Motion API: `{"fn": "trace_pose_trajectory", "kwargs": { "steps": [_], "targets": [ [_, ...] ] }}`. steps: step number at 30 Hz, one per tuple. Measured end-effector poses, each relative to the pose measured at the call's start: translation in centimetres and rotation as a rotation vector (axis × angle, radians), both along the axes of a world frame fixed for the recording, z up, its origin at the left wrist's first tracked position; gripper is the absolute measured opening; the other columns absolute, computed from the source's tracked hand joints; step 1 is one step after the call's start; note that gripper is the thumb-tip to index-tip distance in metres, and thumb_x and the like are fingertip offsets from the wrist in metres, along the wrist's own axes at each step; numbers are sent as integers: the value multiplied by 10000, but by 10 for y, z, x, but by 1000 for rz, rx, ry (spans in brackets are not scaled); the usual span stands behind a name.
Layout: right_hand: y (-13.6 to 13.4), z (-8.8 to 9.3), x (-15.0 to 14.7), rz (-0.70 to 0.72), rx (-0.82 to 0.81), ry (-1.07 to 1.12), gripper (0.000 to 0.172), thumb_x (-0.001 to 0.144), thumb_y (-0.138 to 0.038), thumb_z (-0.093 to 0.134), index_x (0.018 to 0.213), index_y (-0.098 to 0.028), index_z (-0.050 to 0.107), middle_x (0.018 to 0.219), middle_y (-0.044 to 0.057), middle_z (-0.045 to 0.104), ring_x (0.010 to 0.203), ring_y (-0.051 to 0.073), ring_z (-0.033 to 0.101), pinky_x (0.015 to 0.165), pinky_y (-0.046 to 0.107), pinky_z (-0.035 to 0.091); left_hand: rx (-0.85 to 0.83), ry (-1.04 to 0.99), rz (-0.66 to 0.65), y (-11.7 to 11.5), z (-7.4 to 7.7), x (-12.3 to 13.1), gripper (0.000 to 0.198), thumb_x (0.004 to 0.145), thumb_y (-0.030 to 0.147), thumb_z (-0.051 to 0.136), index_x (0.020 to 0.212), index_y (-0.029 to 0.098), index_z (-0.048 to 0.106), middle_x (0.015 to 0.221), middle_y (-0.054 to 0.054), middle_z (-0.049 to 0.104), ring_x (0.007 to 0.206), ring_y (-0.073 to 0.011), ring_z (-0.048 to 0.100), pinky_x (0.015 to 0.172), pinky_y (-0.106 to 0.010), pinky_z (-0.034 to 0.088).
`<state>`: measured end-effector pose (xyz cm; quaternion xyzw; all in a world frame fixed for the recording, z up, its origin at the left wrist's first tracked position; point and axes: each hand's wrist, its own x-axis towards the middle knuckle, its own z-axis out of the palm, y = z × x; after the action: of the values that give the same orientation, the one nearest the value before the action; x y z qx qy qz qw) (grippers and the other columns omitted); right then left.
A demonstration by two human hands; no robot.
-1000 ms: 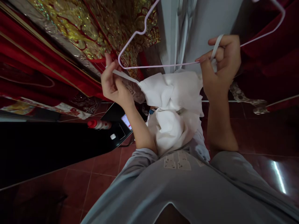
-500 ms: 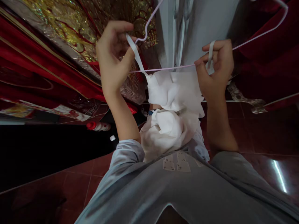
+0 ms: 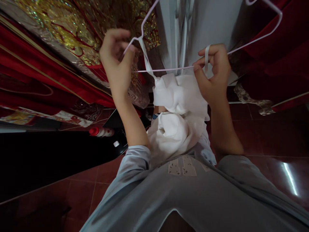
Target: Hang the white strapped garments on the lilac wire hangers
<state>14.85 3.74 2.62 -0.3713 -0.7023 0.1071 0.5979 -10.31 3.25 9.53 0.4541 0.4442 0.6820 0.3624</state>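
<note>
A thin pale-pink clothes hanger spans the space between my hands. My left hand pinches its left end between thumb and fingers. The left strap of a white ruffled garment hangs over the hanger's notch, just right of those fingertips. My right hand is closed on the hanger's lower bar, with the right strap looped over its index finger. Below the bar, the garment falls in bunched folds in front of my body. The hanger's top lies outside the view.
Red and gold sequined clothing hangs close on the left, and dark red cloth on the right. A grey panel with metal rails stands ahead. A red-capped bottle rests on a black surface at left.
The left strap has passed from my left fingers onto the hanger's notch. My left hand now grips the hanger's end. My right hand and the hanger have shifted slightly left.
</note>
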Motion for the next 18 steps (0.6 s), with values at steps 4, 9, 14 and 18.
{"fn": "trace_pose_trajectory", "kwargs": {
  "steps": [4, 9, 14, 18],
  "targets": [
    [-2, 1, -2, 19, 8, 1, 217, 825, -226, 517, 1033, -284, 496, 1013, 3, 587, 859, 186, 619, 870, 435, 502, 87, -281, 56, -3, -47, 14, 262, 1074, 22, 442, 947, 194, 594, 767, 31, 620, 756, -154, 609, 811, -293, 485],
    [-8, 6, -3, 77, -2, 2, 261, 896, -182, 483, 1102, -329, 548, 1111, -19, 617, 949, 165, 658, 944, 418, 514, 192, -310, -81, -7, -78, 52, 341, 1136, 201, 307, 913, 219, 563, 915, -27, 705, 895, -197, 661, 821, -337, 505],
    [5, 10, 20, 68, 178, 73, 359, 889, -56, 429, 1032, -234, 706, 955, 3, 697, 925, 153, 679, 863, 335, 528, 215, -243, -46, -9, -70, 61, 383, 1132, 180, 253, 868, 241, 525, 853, -18, 704, 752, -177, 650, 627, -280, 490],
    [29, 7, 75, -67, 313, 242, 204, 820, -130, 650, 989, -221, 717, 918, -38, 672, 891, 95, 652, 841, 268, 499, 230, -227, -46, -11, -66, 56, 364, 1120, 138, 271, 873, 244, 517, 835, -19, 687, 714, -183, 644, 596, -279, 482]
  ]
}}
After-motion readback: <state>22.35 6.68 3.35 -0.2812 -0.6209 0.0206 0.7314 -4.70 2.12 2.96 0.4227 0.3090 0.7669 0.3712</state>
